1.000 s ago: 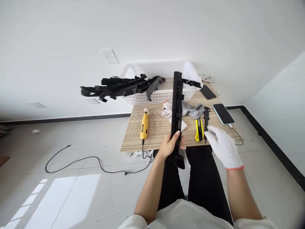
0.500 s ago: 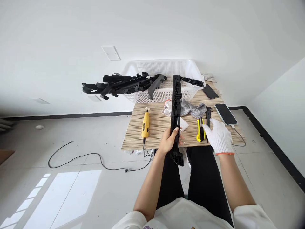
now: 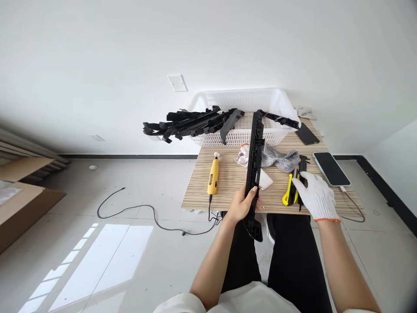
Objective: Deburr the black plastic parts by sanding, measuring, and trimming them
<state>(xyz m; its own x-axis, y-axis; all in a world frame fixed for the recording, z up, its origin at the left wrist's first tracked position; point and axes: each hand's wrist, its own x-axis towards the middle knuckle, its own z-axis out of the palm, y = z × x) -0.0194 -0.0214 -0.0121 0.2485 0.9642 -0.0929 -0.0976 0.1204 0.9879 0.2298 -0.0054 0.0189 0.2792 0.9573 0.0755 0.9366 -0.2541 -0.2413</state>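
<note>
My bare left hand [image 3: 241,204] is wrapped round the lower part of a long black plastic part [image 3: 254,161]; the part runs from my lap up over the small striped table [image 3: 228,191] to the basket. My right hand [image 3: 316,196], in a white knit glove, rests at the table's right front with its fingers on a yellow utility knife [image 3: 288,194] and a black caliper [image 3: 302,167]. Whether it grips either one I cannot make out.
A white mesh basket [image 3: 247,130] at the table's back holds several black plastic parts [image 3: 192,124] that jut out left. On the table lie a yellow rotary tool [image 3: 213,176], a grey glove [image 3: 280,158] and two phones [image 3: 330,168]. A black cable [image 3: 143,211] crosses the floor; cardboard [image 3: 19,200] sits left.
My gloved right hand has come forward onto the knife and caliper. My head has turned left, so the table sits further right in view. The left hand keeps its hold on the black part.
</note>
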